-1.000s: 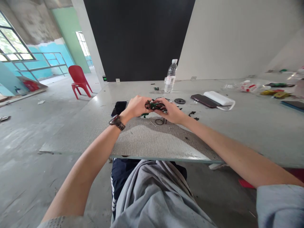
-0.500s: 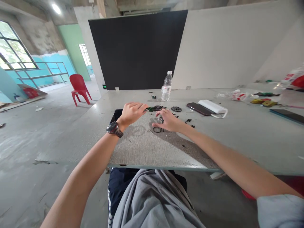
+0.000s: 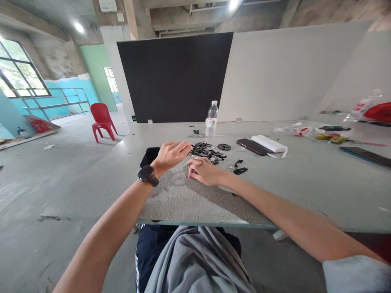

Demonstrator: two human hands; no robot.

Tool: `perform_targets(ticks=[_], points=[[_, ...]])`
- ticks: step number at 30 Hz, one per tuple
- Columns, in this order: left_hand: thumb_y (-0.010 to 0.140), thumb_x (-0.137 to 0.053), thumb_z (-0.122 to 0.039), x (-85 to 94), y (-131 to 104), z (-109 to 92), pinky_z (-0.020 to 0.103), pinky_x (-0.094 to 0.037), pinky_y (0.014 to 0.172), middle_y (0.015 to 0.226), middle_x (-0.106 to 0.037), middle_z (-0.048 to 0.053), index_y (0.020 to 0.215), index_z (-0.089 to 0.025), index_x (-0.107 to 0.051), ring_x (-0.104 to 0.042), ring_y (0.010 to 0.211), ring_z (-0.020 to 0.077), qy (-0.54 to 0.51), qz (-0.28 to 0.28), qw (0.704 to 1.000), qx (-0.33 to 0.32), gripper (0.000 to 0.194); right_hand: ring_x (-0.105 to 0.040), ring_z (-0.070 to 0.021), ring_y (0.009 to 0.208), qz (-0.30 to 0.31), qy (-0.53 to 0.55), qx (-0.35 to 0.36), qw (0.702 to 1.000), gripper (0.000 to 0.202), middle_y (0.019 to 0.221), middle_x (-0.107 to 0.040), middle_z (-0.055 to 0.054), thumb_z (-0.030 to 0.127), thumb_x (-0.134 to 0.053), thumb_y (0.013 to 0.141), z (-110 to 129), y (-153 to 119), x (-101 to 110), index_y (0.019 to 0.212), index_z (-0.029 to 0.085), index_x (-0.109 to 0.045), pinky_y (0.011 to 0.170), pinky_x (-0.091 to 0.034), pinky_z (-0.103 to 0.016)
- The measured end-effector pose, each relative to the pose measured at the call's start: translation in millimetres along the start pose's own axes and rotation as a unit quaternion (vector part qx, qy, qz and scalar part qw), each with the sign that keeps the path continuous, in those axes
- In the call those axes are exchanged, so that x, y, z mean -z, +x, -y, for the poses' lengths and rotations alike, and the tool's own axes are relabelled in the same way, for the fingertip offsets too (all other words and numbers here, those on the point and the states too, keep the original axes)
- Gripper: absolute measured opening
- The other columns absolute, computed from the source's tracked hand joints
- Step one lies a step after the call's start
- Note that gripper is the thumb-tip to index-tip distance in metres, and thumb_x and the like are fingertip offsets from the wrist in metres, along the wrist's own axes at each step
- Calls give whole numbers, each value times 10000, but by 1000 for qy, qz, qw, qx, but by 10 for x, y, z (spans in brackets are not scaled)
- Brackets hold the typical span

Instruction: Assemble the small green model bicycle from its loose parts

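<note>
My left hand (image 3: 174, 154), with a watch (image 3: 148, 175) on its wrist, is at the left edge of a pile of small black parts (image 3: 203, 151). Its fingers are bent together, and what they hold, if anything, is hidden. Just in front of the pile, my right hand (image 3: 204, 170) is low over the table with curled fingers, their tips close together near a faint ring shape. A black spoked wheel (image 3: 224, 147) lies behind the pile. Right of my right hand are a black clip-like part (image 3: 240, 171) and thin pieces.
A water bottle (image 3: 211, 119) stands behind the parts. A dark phone (image 3: 253, 147) and white power bank (image 3: 269, 144) lie to the right. Another black device (image 3: 150, 156) is beside my left hand. Farther right are plastic wrapping (image 3: 302, 129), yellow items (image 3: 332, 138) and a dark tablet-like object (image 3: 366, 156).
My right hand has moved left and nearer to me, and its fingers have drawn together. More of the black parts now show. The view has tilted up slightly.
</note>
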State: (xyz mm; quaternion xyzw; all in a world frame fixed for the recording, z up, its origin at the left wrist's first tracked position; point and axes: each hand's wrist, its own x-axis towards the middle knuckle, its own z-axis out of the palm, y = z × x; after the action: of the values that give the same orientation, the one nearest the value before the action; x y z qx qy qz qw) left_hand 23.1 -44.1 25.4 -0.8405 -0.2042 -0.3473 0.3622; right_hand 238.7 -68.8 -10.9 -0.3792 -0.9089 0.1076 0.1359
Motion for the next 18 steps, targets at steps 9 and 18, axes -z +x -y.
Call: perform_targets(ticks=[9, 18], points=[[1017, -517, -92, -30, -16, -6, 301, -368, 542, 950, -769, 6, 981, -195, -679, -607, 617, 100, 13, -6, 1000, -10, 196, -651, -303, 1161, -1, -2, 3, 1000, 169, 1253, -689, -99, 320, -685, 930, 70, -10, 27, 791, 224, -692, 1125, -365, -534], [1050, -485, -122, 42, 14, -119, 317, -392, 562, 946, -764, 22, 942, -209, -665, -613, 634, 103, -8, -15, 1000, -22, 227, -664, -238, 810, -136, 86, -21, 987, 211, 929, -729, -58, 322, -454, 1002, -257, -31, 141, 970, 242, -647, 756, -534, -387]])
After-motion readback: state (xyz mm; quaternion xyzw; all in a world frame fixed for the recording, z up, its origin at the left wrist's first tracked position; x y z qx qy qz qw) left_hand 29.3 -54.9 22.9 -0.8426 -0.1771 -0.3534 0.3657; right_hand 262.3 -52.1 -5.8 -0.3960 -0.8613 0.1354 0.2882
